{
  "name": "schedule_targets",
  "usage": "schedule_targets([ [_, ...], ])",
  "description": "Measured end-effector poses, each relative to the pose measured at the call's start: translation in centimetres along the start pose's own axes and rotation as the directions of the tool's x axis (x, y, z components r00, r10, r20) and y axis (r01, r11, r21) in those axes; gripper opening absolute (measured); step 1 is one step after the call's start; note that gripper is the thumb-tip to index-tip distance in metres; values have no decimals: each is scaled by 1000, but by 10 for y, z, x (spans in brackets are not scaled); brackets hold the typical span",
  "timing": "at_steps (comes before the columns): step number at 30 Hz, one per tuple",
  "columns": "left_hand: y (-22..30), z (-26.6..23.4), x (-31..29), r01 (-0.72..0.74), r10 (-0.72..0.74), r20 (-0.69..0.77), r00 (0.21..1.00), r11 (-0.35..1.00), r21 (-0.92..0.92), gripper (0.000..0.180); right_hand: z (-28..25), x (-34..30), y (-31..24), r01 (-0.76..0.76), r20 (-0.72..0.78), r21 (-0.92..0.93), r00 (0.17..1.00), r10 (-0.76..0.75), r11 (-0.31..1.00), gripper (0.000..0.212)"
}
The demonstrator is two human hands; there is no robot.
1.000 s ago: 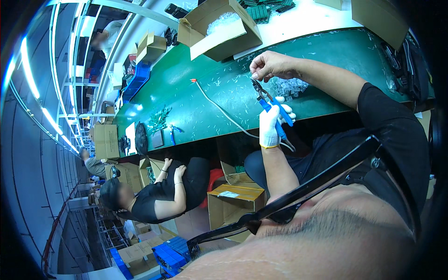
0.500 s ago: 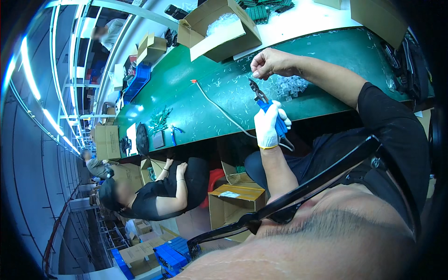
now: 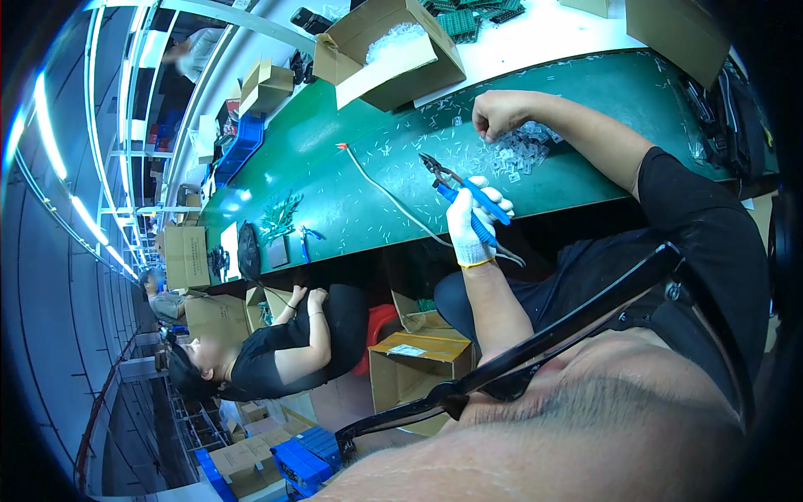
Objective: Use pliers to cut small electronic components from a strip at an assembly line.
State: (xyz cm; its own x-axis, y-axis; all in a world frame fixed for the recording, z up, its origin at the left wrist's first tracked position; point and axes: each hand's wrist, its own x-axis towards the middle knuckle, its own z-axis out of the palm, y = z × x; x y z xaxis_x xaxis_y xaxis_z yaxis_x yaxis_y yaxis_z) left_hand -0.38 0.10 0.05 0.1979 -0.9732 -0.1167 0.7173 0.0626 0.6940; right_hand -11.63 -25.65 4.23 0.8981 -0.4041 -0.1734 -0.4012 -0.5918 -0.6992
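Observation:
My left hand (image 3: 477, 222), in a white knit glove, grips a pair of cutting pliers (image 3: 457, 182) with blue handles. The handles are spread and the dark jaws point away from me over the green table (image 3: 376, 201). Bare, my right hand (image 3: 499, 115) is curled with its fingertips turned down beside a heap of small clear plastic pieces (image 3: 519, 155); whatever its fingers may hold is hidden. Thin clear slivers lie scattered over the tabletop. A grey cable (image 3: 381, 186) with an orange-red tip runs across the table, passing behind my left hand.
An open carton (image 3: 389, 63) with clear pieces stands at the far edge, near green parts (image 3: 458, 27). At left lie green sprigs (image 3: 282, 216), another pair of pliers (image 3: 307, 243) and a blue bin (image 3: 240, 149). A co-worker (image 3: 276, 347) sits left, beside an open carton (image 3: 418, 368).
My right hand has drawn back from the plier jaws, rightward to the clear heap. The pliers have tilted left and their handles have spread. The co-worker's head has turned.

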Motion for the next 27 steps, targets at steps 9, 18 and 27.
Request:
schedule_targets([
  [9, -8, 1, 9, 70, -69, -34, 997, 997, 15, 46, 46, 21, 12, 59, -404, -351, 891, -208, 934, 35],
  [18, -13, 1, 15, 103, -98, -77, 992, 992, 74, 46, 39, 25, 18, 25, -407, -285, 902, -144, 958, 23],
  [27, -7, 4, 12, 127, -119, -87, 989, 987, 93, 45, 24, 17, -11, 328, -531, 270, 835, -145, 905, 44],
])
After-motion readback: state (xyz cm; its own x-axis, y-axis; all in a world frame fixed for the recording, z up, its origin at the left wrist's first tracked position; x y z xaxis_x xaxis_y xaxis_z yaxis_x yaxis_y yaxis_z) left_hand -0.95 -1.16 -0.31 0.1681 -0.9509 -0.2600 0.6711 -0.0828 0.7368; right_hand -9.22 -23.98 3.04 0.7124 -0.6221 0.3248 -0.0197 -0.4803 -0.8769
